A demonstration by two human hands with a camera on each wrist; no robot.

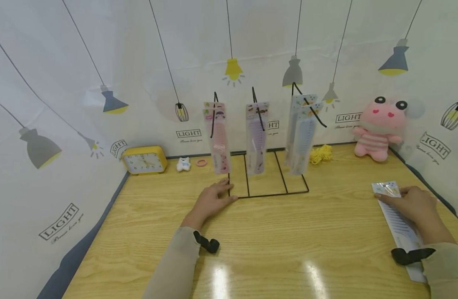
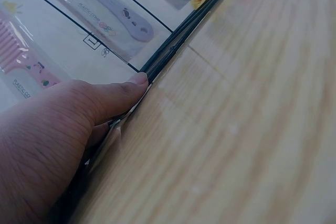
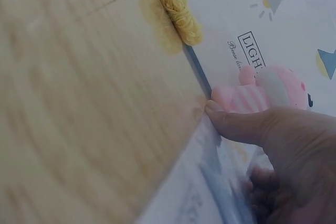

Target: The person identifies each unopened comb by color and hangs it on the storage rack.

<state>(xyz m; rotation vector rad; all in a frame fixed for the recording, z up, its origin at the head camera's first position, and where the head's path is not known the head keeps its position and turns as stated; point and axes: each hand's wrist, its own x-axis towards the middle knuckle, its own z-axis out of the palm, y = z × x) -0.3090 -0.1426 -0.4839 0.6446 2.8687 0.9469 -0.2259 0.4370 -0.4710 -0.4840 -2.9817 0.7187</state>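
On the right of the table, my right hand (image 1: 415, 203) pinches a packaged comb (image 1: 397, 226) near its printed top end. The lower part of the pack runs under the wrist. My left hand (image 1: 210, 201) touches the front left corner of a black wire display rack (image 1: 268, 194), its fingers fairly straight. In the left wrist view, the thumb (image 2: 121, 94) lies against the base wire. From the rack's hooks hang a pink comb pack (image 1: 219, 145), a purple comb pack (image 1: 256, 141) and blue comb packs (image 1: 303, 141). The right wrist view shows the held pack (image 3: 197, 182) blurred.
Along the back stand a yellow clock (image 1: 144, 160), a small white bear figure (image 1: 183, 164), a pink ring (image 1: 201, 162), a bundle of yellow cord (image 1: 321, 154) and a pink plush toy (image 1: 380, 128). A printed cloth wall (image 1: 158, 62) encloses the wooden table (image 1: 259, 241).
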